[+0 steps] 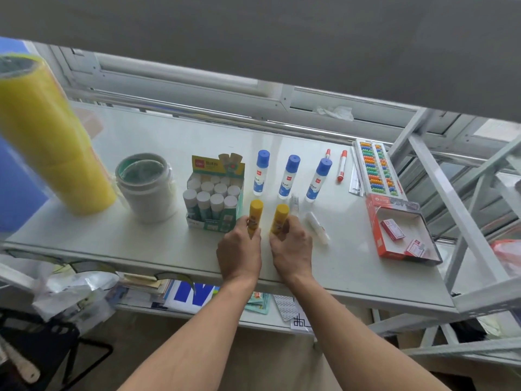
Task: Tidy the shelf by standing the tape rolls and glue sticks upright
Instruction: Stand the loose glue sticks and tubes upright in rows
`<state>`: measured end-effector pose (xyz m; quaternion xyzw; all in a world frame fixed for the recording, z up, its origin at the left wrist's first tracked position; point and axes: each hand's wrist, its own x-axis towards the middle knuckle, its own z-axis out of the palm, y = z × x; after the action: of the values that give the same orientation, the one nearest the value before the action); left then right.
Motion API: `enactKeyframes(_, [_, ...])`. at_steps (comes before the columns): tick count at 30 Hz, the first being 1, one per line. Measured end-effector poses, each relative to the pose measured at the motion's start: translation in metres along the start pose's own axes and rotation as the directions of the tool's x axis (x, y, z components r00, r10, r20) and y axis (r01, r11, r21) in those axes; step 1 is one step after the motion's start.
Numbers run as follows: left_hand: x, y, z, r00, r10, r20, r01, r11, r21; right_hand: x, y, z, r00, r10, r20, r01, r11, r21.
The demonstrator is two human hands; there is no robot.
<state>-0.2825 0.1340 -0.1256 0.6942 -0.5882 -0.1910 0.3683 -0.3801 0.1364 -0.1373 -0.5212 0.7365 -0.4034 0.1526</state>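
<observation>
Two yellow glue sticks stand upright near the front of the white shelf [141, 244]. My left hand [239, 249] grips the left yellow stick [255, 213]; my right hand [291, 249] grips the right yellow stick [280, 217]. Behind them three blue-capped glue bottles [289, 176] stand in a row. A small white glue stick [317, 228] lies on its side to the right of my right hand, and a clear tube [295, 203] stands just behind it. A tall stack of yellow tape rolls [48, 142] and a white tape stack [146, 187] stand upright at the left.
A green display box of white-capped glue sticks [214, 196] stands left of my hands. Two red markers [342, 166] and a colourful abacus [376, 167] lie at the back right. An open red box [400, 230] holds small packets. An upper shelf overhangs; clutter fills the shelf below.
</observation>
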Motion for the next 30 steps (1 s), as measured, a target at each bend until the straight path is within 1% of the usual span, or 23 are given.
enactKeyframes(10, [0.000,0.000,0.004,1.000,-0.019,-0.008,0.019,0.999,0.040,0.001,0.002,0.003,1.000,0.016,-0.020,-0.016,1.000,0.001])
enactKeyframes(17, [-0.001,0.002,0.003,1.000,-0.021,0.002,0.021,0.999,0.041,0.000,0.003,0.000,1.000,-0.010,-0.012,0.010,0.999,0.034])
enactKeyframes(20, [-0.007,0.000,-0.003,1.000,-0.003,-0.002,0.003,1.000,0.004,-0.005,0.008,-0.017,0.995,-0.054,-0.081,0.056,0.998,0.033])
enactKeyframes(23, [-0.023,-0.006,-0.012,0.999,0.019,-0.037,-0.021,0.998,-0.065,0.006,0.023,-0.042,0.975,-0.097,-0.199,0.086,0.994,-0.063])
enactKeyframes(24, [-0.030,-0.007,-0.014,0.999,0.013,-0.042,-0.018,0.995,-0.100,0.012,0.028,-0.049,0.978,-0.079,-0.192,0.058,0.992,-0.116])
enactKeyframes(26, [-0.043,-0.009,-0.014,0.999,0.009,-0.041,-0.015,0.988,-0.151,0.023,0.034,-0.058,0.997,0.003,-0.079,-0.020,0.976,-0.217])
enactKeyframes(28, [-0.049,-0.009,-0.013,0.999,-0.003,-0.044,-0.006,0.982,-0.191,0.028,0.035,-0.060,0.997,0.051,0.050,-0.034,0.951,-0.306])
enactKeyframes(30, [-0.052,-0.008,-0.012,0.999,-0.011,-0.038,0.002,0.976,-0.216,0.032,0.036,-0.063,0.993,0.071,0.095,-0.032,0.929,-0.368])
